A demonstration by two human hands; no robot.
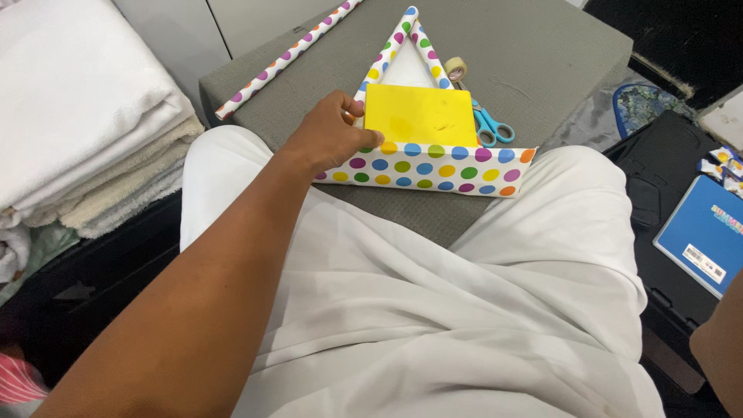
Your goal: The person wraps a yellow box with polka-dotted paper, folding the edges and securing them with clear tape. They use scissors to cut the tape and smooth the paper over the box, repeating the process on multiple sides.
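Layout relative to the flat box (420, 116), which lies on the cushion (534, 54) in front of the person. The wrapping sheet (433, 170) lies under the box; one edge is folded up against the box's near side, and two rolled edges meet in a point beyond its far side. The left hand (329, 139) rests at the box's left near corner, touching box and sheet. The scissors (491, 125) lie just right of the box; the tape roll (455, 68) lies behind its right far corner. The paper roll (286, 56) lies far left of the box, slanted. The stacked towels (77, 116) stand well left, off the cushion. The notebook (700, 232) lies well right, lower.
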